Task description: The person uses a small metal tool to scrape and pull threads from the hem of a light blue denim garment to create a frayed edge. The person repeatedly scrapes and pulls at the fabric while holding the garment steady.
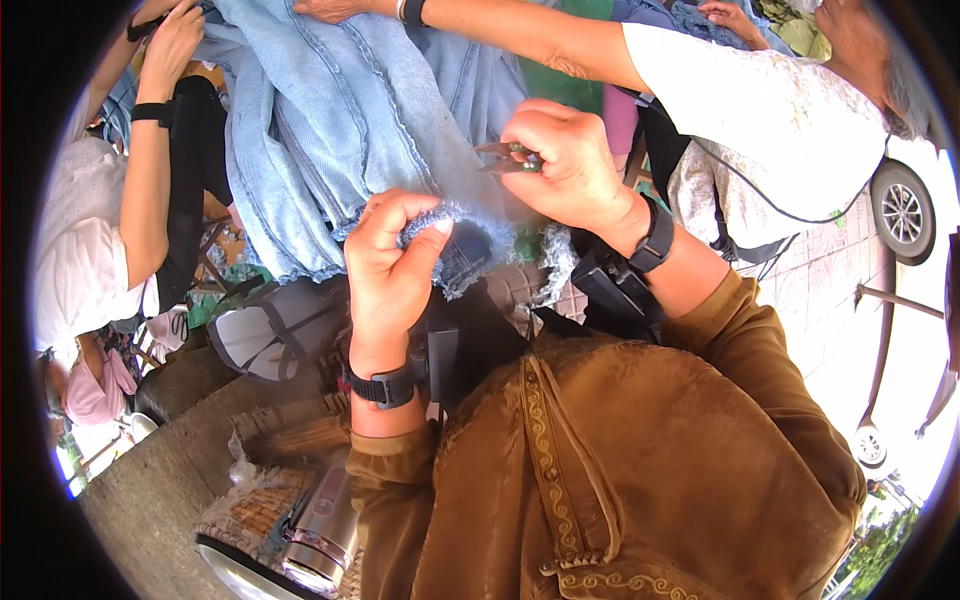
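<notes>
Light-blue denim (310,120), like the legs of jeans, hangs in long folds toward me from the far side. Its near edge is a frayed hem (470,255) with loose, fuzzy threads. My left hand (385,265) pinches that hem between thumb and fingers. To the right and a little farther away, my right hand (575,165) is closed round a pair of small thread snips (497,158). Their blades point left, apart from the cloth, and their tips look parted. Most of the snips' handle is hidden inside my fist.
A co-worker's forearm (530,35) reaches across the far side from the right, its hand on the denim. Another person's arm (150,190) is at the left. A metal flask (322,525) lies near a woven basket (268,505) at lower left. A car wheel (903,210) stands far right.
</notes>
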Motion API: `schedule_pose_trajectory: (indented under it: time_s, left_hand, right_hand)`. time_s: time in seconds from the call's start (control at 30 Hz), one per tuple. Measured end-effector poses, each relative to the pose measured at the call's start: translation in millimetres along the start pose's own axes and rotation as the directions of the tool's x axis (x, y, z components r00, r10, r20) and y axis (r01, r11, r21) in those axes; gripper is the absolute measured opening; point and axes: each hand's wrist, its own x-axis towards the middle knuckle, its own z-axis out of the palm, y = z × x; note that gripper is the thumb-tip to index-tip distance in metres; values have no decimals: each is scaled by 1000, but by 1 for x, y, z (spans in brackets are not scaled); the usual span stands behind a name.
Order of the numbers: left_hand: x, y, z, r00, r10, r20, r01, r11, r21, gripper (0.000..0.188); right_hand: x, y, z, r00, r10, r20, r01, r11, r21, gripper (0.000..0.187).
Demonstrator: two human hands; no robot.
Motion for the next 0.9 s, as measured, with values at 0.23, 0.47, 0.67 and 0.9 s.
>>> schedule_pose_trajectory:
  time_s: [0.23,0.47,0.67,0.9]
  left_hand:
    - [-2,0,0,996,-85,11,86,990,-109,10]
    - [-2,-4,0,999,37,40,-37,999,1,9]
    - [-4,-7,-2,999,4,37,-4,1000,10,8]
    - [-2,-6,0,1000,-18,13,18,1000,-23,13]
  right_hand:
    - [-7,-17,-9,979,89,181,-141,944,297,15]
    - [3,-34,1,969,83,233,-127,975,181,16]
    - [4,-33,9,972,74,223,-105,986,131,15]
    - [4,-18,15,993,24,113,-35,995,92,16]
